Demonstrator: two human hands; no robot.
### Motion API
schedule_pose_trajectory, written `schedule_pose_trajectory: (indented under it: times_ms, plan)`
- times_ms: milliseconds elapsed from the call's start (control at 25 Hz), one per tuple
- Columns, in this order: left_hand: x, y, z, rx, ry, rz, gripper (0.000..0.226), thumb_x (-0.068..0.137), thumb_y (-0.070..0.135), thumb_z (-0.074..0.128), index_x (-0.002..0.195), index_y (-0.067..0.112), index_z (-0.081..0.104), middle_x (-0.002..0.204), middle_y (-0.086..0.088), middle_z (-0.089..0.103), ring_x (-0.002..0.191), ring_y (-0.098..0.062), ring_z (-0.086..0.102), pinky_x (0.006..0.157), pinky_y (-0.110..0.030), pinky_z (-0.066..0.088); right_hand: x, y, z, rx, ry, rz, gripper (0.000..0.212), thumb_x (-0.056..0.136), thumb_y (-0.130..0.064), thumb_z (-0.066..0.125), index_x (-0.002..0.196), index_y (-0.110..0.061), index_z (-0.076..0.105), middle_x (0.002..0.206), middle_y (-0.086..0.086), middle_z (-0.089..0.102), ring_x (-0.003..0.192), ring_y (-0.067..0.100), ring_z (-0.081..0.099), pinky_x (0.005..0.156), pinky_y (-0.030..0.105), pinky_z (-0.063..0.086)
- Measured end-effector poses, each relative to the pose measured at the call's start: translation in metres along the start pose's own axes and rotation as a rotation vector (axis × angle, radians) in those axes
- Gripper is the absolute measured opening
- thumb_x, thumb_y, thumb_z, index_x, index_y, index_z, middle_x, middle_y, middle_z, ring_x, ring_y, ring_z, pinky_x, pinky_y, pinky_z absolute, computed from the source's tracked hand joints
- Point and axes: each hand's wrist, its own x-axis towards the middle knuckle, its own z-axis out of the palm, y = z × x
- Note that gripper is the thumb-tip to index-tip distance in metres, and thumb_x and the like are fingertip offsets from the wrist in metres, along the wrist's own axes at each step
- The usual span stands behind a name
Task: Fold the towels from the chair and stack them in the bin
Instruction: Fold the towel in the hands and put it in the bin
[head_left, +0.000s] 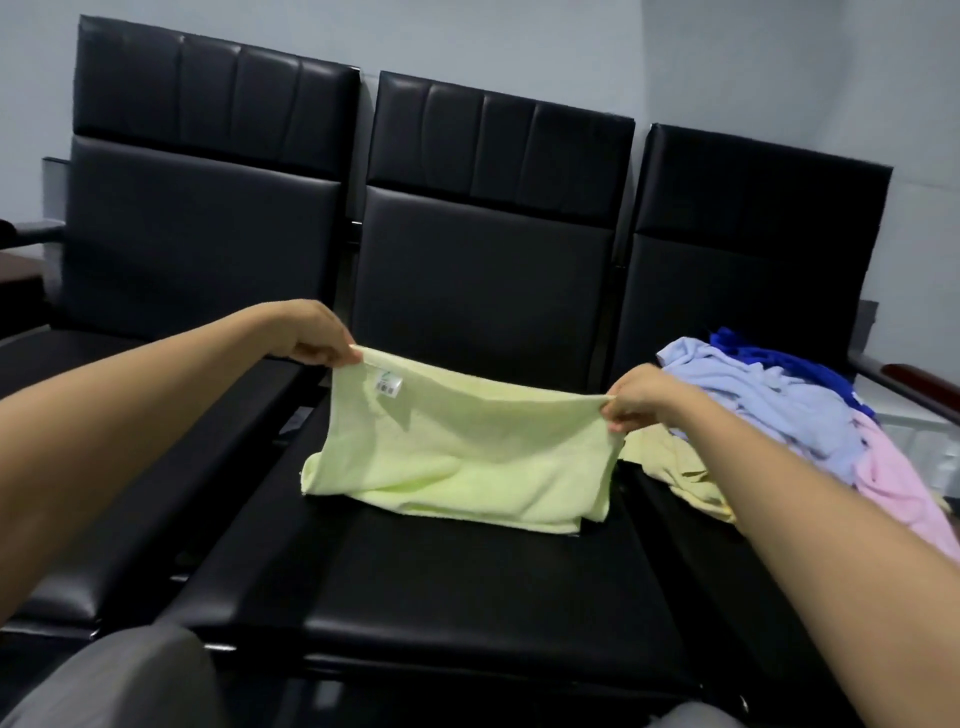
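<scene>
Head view. A small white label sits near the upper left corner of the pale green towel. It carries dark marks like a barcode, but the print is too small to read.

The towel is stretched between both hands. The left hand pinches the upper left corner between thumb and curled fingers. The right hand pinches the upper right corner in the same way. The top edge sags slightly between the two grips.

The lower part of the towel rests in folds on the middle seat of a black three-seat bench, so the cloth is partly lifted and partly lying. The fabric is plain, soft and lightly creased, with a doubled layer along the bottom.

On the right seat, just beside the right hand, lies an unfolded heap of towels: light blue, dark blue, pink and pale yellow. Grey trouser legs show at the lower edge.
</scene>
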Motion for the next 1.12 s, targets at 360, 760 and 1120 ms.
schedule_pose_trajectory:
  times_ms: [360, 760, 1120]
  plan:
    - [0.049, -0.008, 0.047, -0.414, -0.113, -0.245, 0.041, 0.095, -0.002, 0.047, 0.13, -0.018, 0.032, 0.126, -0.028, 0.05, 0.111, -0.034, 0.058, 0.105, -0.039, 0.041, 0.049, -0.006, 0.043, 0.599, 0.035, 0.196, 0.02, 0.088, 0.013, 0.05, 0.072, 0.0, 0.049, 0.069, 0.014, 0.056, 0.053, 0.021, 0.062, 0.037, 0.02, 0.05]
    - [0.06, 0.079, -0.02, -0.808, 0.566, 0.403, 0.023, 0.089, 0.002, 0.056, 0.074, 0.016, 0.047, 0.073, 0.001, 0.051, 0.063, -0.004, 0.051, 0.047, -0.008, 0.044, 0.089, -0.103, -0.02, 0.626, 0.666, -0.356, 0.026, 0.082, -0.001, 0.055, 0.067, -0.021, 0.053, 0.075, -0.006, 0.058, 0.081, 0.013, 0.055, 0.061, 0.015, 0.042]
    - [-0.007, 0.035, -0.041, -0.208, 0.007, 0.232, 0.013, 0.093, 0.007, 0.055, 0.081, 0.011, 0.057, 0.074, -0.009, 0.061, 0.053, -0.005, 0.066, 0.047, -0.015, 0.051, 0.019, -0.057, -0.039, 0.255, 0.208, -0.277, 0.026, 0.08, 0.014, 0.055, 0.066, -0.008, 0.057, 0.065, 0.009, 0.053, 0.04, 0.003, 0.057, 0.042, 0.012, 0.047]
